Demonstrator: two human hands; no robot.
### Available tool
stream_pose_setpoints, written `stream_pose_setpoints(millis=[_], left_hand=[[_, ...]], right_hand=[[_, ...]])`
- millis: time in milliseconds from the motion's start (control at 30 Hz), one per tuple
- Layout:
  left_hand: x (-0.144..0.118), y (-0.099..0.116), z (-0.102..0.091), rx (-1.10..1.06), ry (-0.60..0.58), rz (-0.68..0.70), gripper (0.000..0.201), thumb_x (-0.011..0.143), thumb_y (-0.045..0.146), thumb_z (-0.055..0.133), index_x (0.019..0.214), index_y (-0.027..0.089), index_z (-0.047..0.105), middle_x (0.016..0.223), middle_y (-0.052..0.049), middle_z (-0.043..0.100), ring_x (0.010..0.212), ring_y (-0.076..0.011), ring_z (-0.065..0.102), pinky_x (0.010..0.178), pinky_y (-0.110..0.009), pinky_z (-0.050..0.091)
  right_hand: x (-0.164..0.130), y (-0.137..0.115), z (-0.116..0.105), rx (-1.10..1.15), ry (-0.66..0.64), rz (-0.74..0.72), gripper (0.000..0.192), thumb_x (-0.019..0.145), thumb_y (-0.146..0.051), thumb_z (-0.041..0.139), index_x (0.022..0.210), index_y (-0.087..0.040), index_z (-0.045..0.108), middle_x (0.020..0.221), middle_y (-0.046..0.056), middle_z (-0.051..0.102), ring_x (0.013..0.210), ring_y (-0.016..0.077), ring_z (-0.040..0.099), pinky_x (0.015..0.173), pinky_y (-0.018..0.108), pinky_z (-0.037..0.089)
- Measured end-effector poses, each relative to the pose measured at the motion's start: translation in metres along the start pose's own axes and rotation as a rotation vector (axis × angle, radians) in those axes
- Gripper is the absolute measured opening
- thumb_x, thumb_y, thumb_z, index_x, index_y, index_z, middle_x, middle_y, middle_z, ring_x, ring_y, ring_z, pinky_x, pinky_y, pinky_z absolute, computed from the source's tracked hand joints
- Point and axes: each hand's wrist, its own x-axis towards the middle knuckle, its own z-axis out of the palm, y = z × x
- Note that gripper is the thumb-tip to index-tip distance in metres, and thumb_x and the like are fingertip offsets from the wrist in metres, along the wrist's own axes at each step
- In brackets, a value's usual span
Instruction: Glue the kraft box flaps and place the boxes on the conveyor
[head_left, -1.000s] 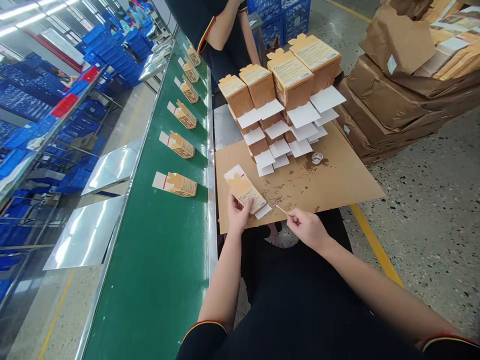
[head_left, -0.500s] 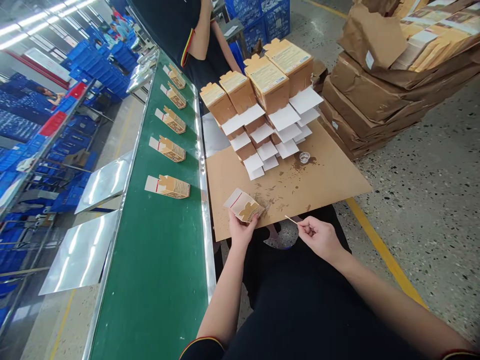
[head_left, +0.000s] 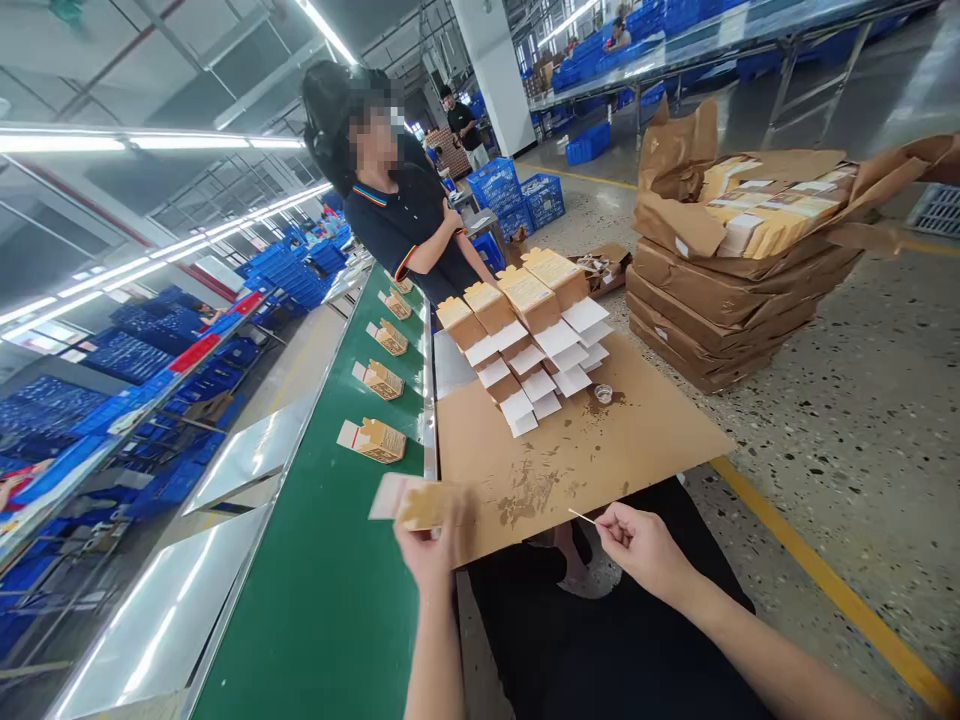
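Small carton held over the belt edge, thin stick in the other hand

Far left are blue crates (head_left: 142, 350) on racks, then the green conveyor belt (head_left: 330, 590) carrying a row of little brown cartons (head_left: 375, 440). The left hand (head_left: 429, 545) is pinching a blurry brown carton (head_left: 412, 500) right above the belt's near edge, beside the cardboard tabletop (head_left: 645, 440). The right hand (head_left: 643, 545) is closed around a thin stick (head_left: 582, 516), tip pointing left, just off the tabletop's front edge. A stack of folded boxes (head_left: 525, 320) and a tiny clear cup (head_left: 603, 393) sit further back, with a co-worker (head_left: 405, 215) behind them. Wrapped paper bundles (head_left: 720, 290) lie on the floor at right.
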Motion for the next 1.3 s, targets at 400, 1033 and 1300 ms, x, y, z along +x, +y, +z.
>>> stream_pose_setpoints(millis=[400, 1033, 1300], left_hand=[[0.05, -0.023, -0.121, 0.261, 0.331, -0.18, 0.082, 0.058, 0.038, 0.102, 0.115, 0.03, 0.044, 0.122, -0.008, 0.066, 0.137, -0.0417, 0.071, 0.128, -0.068, 0.051], [0.207, 0.181, 0.199, 0.237, -0.477, 0.612, 0.097, 0.08, 0.046, 0.1, 0.165, 0.027, 0.057, 0.166, -0.019, 0.045, 0.164, -0.0423, 0.044, 0.137, -0.066, 0.039], [0.185, 0.16, 0.193, 0.225, -0.439, 0.676, 0.058, 0.097, 0.027, 0.076, 0.154, 0.029, 0.067, 0.174, -0.017, 0.035, 0.17, -0.0374, 0.04, 0.132, -0.056, 0.051]], right_hand=[[0.005, -0.006, -0.026, 0.076, -0.073, 0.013, 0.052, 0.104, -0.072, 0.067, 0.087, -0.022, 0.073, 0.067, 0.002, 0.063, 0.06, 0.0162, 0.058, 0.058, 0.029, 0.05], [-0.002, -0.032, -0.07, -0.103, 0.081, -0.293, 0.032, 0.115, -0.047, 0.066, 0.097, -0.027, 0.082, 0.089, 0.004, 0.067, 0.061, 0.0131, 0.056, 0.055, 0.03, 0.048], [0.008, -0.036, -0.093, -0.229, 0.221, -0.323, 0.032, 0.115, -0.045, 0.065, 0.096, -0.026, 0.08, 0.088, 0.005, 0.066, 0.062, 0.0149, 0.055, 0.057, 0.032, 0.049]])
